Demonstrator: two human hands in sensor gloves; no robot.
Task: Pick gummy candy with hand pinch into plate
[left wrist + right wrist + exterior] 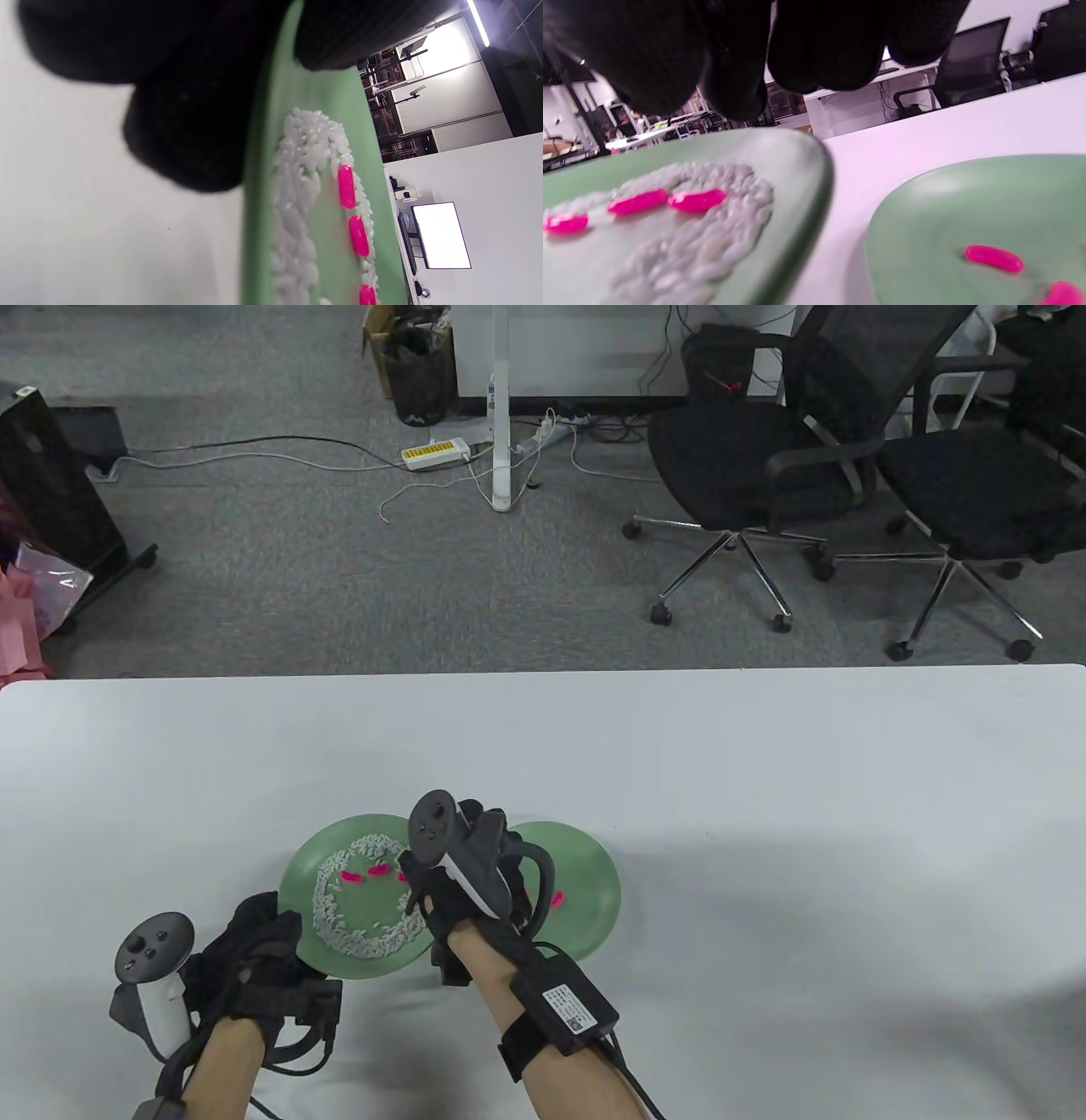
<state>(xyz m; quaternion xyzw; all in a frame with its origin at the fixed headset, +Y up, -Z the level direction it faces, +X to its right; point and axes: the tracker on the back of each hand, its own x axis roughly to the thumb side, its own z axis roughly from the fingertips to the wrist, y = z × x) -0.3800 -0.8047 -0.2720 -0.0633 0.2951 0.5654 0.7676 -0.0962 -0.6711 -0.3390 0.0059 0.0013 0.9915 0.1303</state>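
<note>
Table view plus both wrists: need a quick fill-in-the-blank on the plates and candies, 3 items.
1. Both plates are ____ in colour.
2. The left plate holds pink gummy candies inside a ring of white ____.
3. The left hand rests at the ____ plate's rim.

Missing words: green; rice; left

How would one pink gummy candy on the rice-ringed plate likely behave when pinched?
The pink gummy candy looks small and glossy, so probably light and a bit slippery. Its rounded capsule shape may roll if nudged. The rice ring beside it could scatter.
</note>
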